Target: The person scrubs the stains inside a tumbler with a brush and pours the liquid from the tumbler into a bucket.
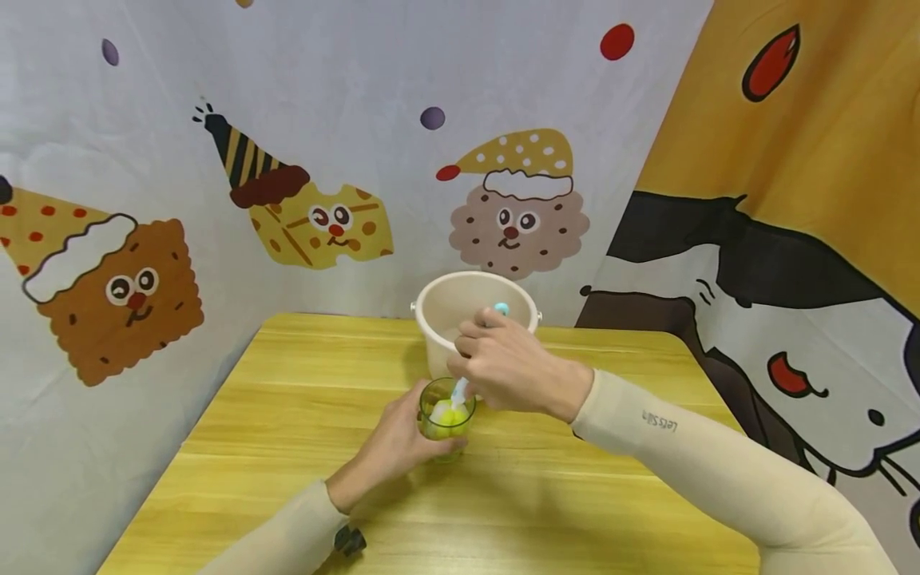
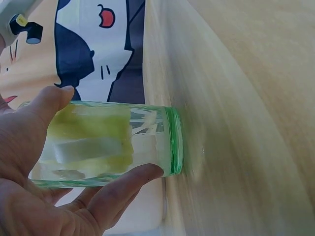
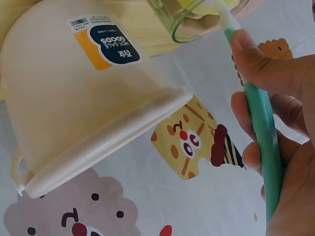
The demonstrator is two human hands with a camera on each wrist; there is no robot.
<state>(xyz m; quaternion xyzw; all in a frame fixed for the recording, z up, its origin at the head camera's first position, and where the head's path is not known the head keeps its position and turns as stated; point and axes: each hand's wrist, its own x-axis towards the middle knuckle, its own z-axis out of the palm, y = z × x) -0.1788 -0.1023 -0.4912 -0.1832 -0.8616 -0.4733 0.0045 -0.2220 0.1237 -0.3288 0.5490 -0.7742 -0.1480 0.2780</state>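
A clear green-tinted glass (image 1: 434, 411) stands over the wooden table, its mouth upward. My left hand (image 1: 398, 431) grips it from the side, thumb and fingers around its wall. The left wrist view shows the glass's base close to the tabletop; whether they touch I cannot tell. Inside the glass sits a yellow-and-white sponge head (image 2: 91, 135). It belongs to a sponge cup brush (image 3: 263, 123) with a teal handle and white neck. My right hand (image 1: 510, 363) holds that handle from above, thumb along it, fingers curled around. The handle's teal end pokes out above the hand.
A cream bucket (image 1: 474, 277) stands directly behind the glass, partly hidden by the right hand. Wooden tabletop (image 1: 287, 415) spreads around both hands. A cartoon-printed cloth (image 1: 359, 96) hangs behind and beside the table. A small dark object (image 1: 350, 541) is by the left sleeve.
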